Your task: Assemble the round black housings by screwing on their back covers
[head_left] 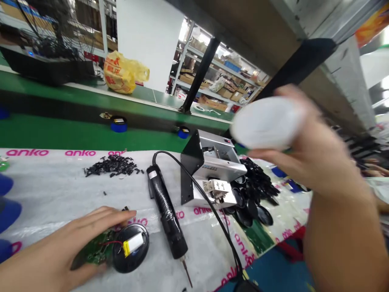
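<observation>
My right hand (313,150), blurred by motion, is raised at the right and grips a white round disc (264,123) between thumb and fingers. At the lower left, my left hand (88,239) curves its thumb and fingers around a green circuit board (101,247), partly hidden by the hand. A red wire runs from there to a small silver battery with a yellow end (133,243), which lies in a black round housing (127,263) beside my fingertips. A black electric screwdriver (167,215) lies to the right of the housing, its bit pointing toward me.
Behind the screwdriver stands a metal screw feeder (212,170), with its cable looping past. Black parts (255,190) are heaped at its right. Small black pieces (112,166) form a pile. Blue round units (118,125) sit on the green belt (60,132). An overhead beam (258,32) slants above.
</observation>
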{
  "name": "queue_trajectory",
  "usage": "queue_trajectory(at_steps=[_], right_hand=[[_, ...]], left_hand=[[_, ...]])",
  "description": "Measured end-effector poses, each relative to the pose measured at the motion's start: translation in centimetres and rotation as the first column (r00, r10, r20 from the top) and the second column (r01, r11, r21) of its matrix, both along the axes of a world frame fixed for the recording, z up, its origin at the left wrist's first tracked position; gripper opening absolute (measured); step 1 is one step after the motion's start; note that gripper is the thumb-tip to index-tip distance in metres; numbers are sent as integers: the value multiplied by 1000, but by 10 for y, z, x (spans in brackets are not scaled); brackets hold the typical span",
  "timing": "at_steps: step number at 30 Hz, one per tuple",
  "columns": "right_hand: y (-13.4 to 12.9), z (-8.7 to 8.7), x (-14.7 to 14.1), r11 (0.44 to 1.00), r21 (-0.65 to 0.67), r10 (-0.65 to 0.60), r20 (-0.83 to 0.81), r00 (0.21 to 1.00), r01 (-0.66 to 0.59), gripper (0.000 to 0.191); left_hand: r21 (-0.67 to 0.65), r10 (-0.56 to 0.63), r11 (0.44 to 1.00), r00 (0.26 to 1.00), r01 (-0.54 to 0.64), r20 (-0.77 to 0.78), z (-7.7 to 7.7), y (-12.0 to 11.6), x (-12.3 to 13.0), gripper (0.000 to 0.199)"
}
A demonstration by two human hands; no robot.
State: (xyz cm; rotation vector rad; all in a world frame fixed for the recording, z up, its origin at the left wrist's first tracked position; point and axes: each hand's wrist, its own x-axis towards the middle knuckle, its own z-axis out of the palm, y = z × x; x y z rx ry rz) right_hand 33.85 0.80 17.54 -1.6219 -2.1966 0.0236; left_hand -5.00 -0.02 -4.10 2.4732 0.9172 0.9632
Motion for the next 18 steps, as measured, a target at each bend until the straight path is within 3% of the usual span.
queue_trajectory(at_steps=[2,3,5,7,9,12,15,18], right_hand=[[26,3,5,992,-18,125,151,981,-123,72],[37,1,8,985,-48,171,190,967,-164,69],[51,-7,15,974,-96,221,213,952,-204,64],[52,-17,15,973,-41,232,259,938,-229,61],[36,-28,2,969,120,172,294,940,-215,52],[-12,-53,-49,928,350,61,185,981,-124,47],[-61,-92,-114,941,243,236,28,971,-235,38],[-80,-128,-159,913,226,341,31,939,-339,38]], left_hand=[[-37,-38,999,991,34,-126,12,5,-9,68],[-74,-29,997,994,21,-108,18,6,-12,70],[-211,30,977,999,-22,34,30,4,-12,66],[-421,65,906,971,38,228,39,1,-8,58],[-608,124,773,896,182,426,44,0,-2,53],[-708,228,595,765,380,602,46,1,3,51],[-733,313,534,707,421,634,45,1,8,46],[-737,336,491,680,465,652,44,-3,17,46]])
